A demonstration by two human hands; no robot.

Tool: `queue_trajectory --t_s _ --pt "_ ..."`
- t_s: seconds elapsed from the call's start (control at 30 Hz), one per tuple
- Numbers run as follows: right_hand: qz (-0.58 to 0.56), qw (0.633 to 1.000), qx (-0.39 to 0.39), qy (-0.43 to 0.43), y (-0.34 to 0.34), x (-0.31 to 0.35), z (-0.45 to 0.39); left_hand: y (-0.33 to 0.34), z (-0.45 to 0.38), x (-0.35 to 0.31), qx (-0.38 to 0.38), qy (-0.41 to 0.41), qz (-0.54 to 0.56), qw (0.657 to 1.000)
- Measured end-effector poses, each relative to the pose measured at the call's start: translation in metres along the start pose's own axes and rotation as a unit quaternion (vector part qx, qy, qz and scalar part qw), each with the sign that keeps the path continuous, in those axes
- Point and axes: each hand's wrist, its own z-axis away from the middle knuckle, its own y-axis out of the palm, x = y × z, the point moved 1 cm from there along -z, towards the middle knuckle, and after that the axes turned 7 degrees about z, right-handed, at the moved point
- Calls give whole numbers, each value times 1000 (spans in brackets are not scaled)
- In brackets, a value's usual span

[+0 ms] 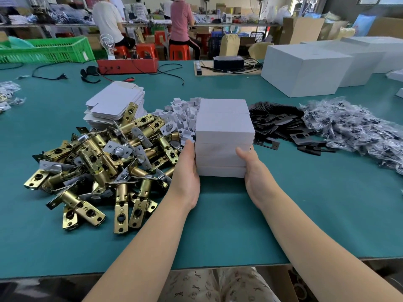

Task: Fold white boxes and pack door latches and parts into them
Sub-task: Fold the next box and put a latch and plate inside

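A stack of several closed white boxes [224, 136] stands on the green table [218, 225] in front of me. My left hand [186, 171] presses flat against the stack's left side, thumb up along the edge. My right hand [253, 173] presses against its right side the same way. To the left lies a heap of brass door latches [102, 164]. Behind that heap sits a pile of flat unfolded white boxes [115, 103]. Small white card inserts [183, 114] lie behind the stack, black strike plates [281, 123] to its right, and bagged parts [357, 127] further right.
Large white cartons [305, 68] stand at the back right. A red tool box [127, 65], cables and a black device [229, 63] lie along the far edge. A green crate [45, 50] sits back left. Two people sit on red stools beyond the table.
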Motion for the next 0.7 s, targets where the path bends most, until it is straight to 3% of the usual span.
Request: queue_trajectory --t_s 0.27,0.7 --pt "-10 1000 -3 -25 -4 1 -4 0 -3 2 37 15 -10 999" --pt "77 996 -30 -23 -3 -1 1 -6 -5 4 66 17 -95 993"
